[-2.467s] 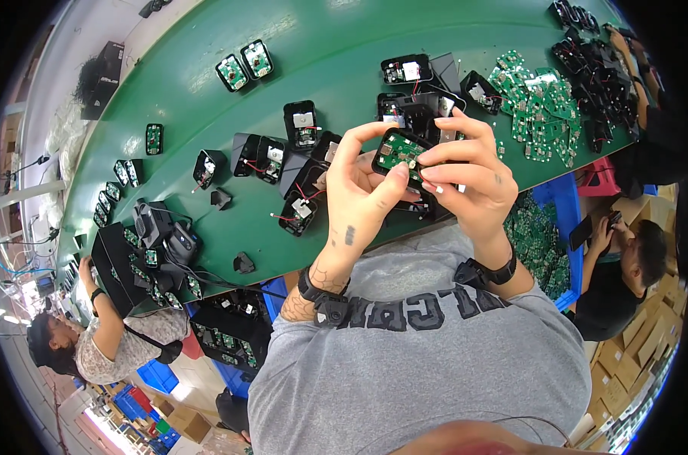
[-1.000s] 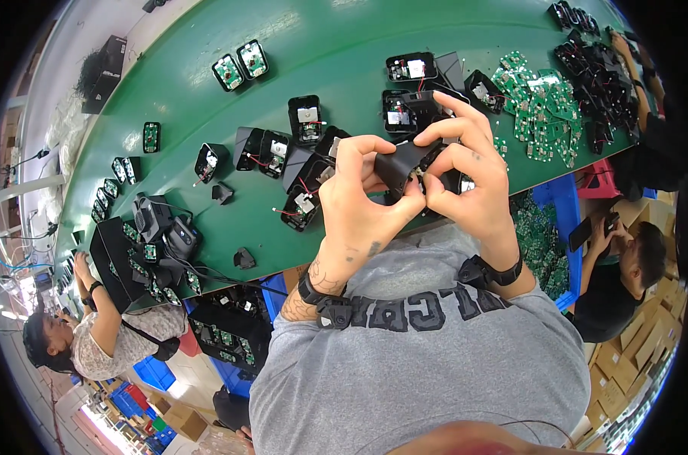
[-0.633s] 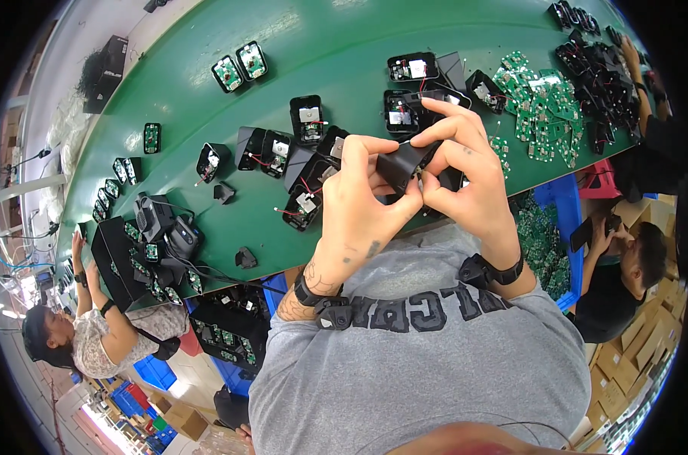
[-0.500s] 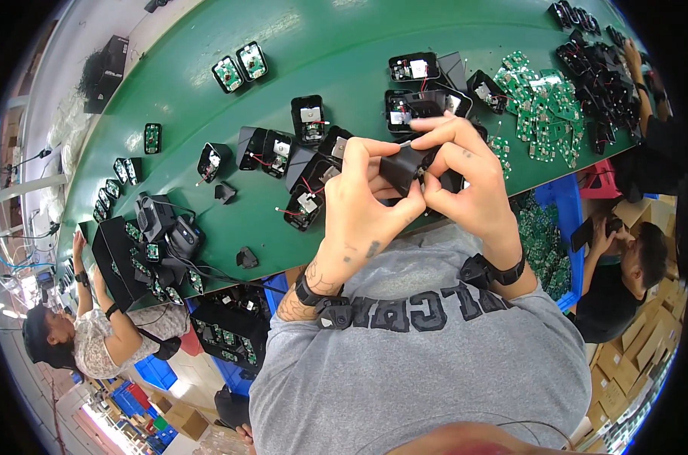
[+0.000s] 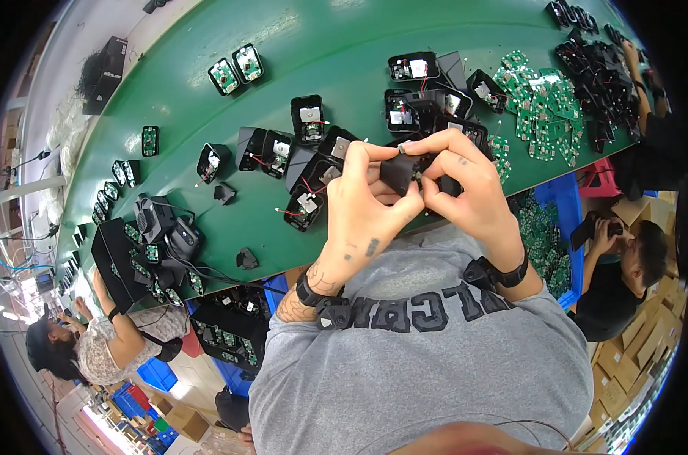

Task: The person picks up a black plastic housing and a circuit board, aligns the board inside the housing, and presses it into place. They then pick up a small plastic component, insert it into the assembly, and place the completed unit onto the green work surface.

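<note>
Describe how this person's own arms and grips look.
The left grip and right grip are ungloved. Each wrist wears a black strap with a chunky dark unit. Grey sleeves leave the forearms bare. Dark tattoos mark the left forearm; a small dark mark shows on the right grip.

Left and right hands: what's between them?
A black housing, in the fingers of the left hand, fingertips of the right hand at its right side; head view.

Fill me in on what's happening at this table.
Someone in a grey top is gripping a small black housing between the left hand and right hand, above a green table. Open black housings lie beyond and leftward; loose green circuit boards are heaped to the right.
</note>
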`<action>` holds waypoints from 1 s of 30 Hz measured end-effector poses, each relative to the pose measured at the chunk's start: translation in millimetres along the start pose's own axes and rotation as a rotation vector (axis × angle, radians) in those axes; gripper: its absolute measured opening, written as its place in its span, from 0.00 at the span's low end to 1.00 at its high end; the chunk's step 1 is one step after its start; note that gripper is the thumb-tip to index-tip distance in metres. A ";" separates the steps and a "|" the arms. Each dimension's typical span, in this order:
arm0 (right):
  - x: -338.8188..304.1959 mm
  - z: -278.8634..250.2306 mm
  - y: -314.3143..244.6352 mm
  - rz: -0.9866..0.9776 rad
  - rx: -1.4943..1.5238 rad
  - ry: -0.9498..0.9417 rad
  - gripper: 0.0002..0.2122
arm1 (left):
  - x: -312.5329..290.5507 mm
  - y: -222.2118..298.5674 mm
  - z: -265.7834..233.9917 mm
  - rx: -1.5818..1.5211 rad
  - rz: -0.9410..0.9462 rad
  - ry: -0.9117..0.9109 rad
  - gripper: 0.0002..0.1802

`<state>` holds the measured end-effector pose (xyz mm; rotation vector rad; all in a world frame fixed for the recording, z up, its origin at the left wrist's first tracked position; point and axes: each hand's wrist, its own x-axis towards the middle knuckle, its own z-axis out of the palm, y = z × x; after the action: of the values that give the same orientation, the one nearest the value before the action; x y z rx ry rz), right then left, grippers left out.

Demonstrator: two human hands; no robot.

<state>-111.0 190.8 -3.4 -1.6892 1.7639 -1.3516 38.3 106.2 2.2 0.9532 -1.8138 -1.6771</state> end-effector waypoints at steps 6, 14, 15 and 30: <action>1.4 -9.0 6.6 0.145 0.181 -0.068 0.05 | -2.5 0.3 -0.5 0.018 0.037 0.013 0.23; 14.4 -29.6 -4.9 -0.475 -0.156 -0.049 0.12 | 12.9 -2.2 -31.9 -0.481 -0.213 -0.213 0.15; 14.0 -31.5 -2.6 -0.500 -0.206 -0.071 0.12 | 14.8 -6.7 -34.0 -0.460 -0.214 -0.216 0.14; 1.2 -5.6 -14.9 0.053 -0.044 0.144 0.08 | -1.9 0.1 -10.3 -0.195 0.089 0.077 0.22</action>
<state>-107.0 194.3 11.7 -1.5905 1.9167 -1.4532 47.2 101.0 3.8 0.8293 -1.5866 -1.7021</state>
